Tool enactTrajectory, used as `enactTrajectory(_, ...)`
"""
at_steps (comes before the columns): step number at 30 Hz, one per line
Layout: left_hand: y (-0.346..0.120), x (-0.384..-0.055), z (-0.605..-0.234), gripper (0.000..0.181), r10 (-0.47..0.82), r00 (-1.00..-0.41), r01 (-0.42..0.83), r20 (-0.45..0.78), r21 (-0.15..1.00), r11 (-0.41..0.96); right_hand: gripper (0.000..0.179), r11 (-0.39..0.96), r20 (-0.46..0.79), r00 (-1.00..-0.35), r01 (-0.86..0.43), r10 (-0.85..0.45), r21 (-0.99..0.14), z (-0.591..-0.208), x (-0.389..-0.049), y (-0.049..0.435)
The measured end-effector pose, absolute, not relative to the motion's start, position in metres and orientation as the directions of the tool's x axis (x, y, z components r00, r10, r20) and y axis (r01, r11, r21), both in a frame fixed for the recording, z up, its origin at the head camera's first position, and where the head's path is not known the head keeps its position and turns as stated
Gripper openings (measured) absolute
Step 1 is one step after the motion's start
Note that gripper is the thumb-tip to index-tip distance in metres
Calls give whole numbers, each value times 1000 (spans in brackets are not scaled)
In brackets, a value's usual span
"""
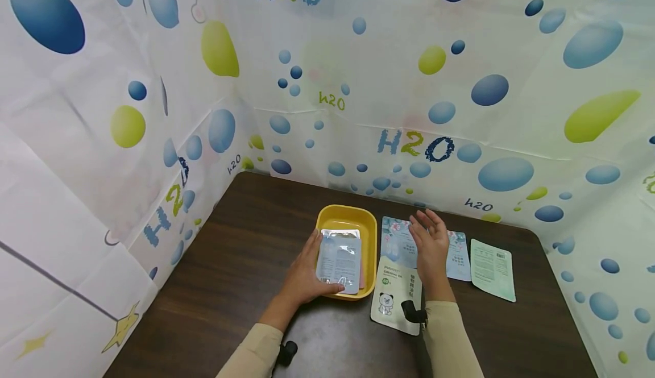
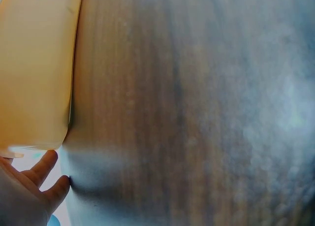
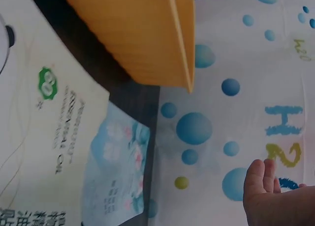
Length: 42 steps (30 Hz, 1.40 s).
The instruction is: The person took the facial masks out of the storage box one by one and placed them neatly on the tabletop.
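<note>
Inside a yellow plastic tray (image 1: 372, 241) lies a pale blue printed sachet (image 1: 339, 264), on top of other packets whose white and pink edges show. My left hand (image 1: 303, 273) spreads along the tray's left side, its thumb over the sachet's near edge. In the left wrist view its fingers (image 2: 60, 189) are close to the tray's far end (image 2: 37, 78). My right hand (image 1: 432, 250) is held above the packets right of the tray, fingers extended and nothing in it. Nearest it are a cream essential oil pouch (image 1: 396, 293) with a bear picture and a blue floral packet (image 1: 396, 233).
Farther right on the dark brown wooden table (image 1: 245, 241) lie another blue floral packet (image 1: 458, 258), partly hidden by the right hand, and a pale green packet (image 1: 492, 270). White sheeting (image 1: 368, 77) printed with bubbles and "H2O" hangs behind and to the left.
</note>
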<state>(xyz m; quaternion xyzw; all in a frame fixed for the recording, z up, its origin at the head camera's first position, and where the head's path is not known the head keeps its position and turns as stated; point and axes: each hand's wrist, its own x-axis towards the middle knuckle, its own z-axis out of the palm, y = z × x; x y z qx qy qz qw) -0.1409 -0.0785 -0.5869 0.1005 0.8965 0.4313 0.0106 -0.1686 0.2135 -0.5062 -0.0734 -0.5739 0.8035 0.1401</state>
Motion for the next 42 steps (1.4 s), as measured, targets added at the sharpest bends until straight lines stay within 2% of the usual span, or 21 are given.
enactTrajectory(13, -78, -141, -585, 136, 181, -981, 168, 68, 768, 618, 51, -289, 86, -972, -148, 217, -946, -494, -181, 187)
enactTrajectory(29, -78, -142, -585, 136, 178, -982, 160, 61, 767, 622, 53, -148, 51, -991, -68, 121, -987, -493, -190, 148)
enactTrajectory(42, -79, -141, -584, 135, 190, -980, 163, 55, 773, 614, 55, -166, 27, -994, -44, 104, -985, -509, -190, 121)
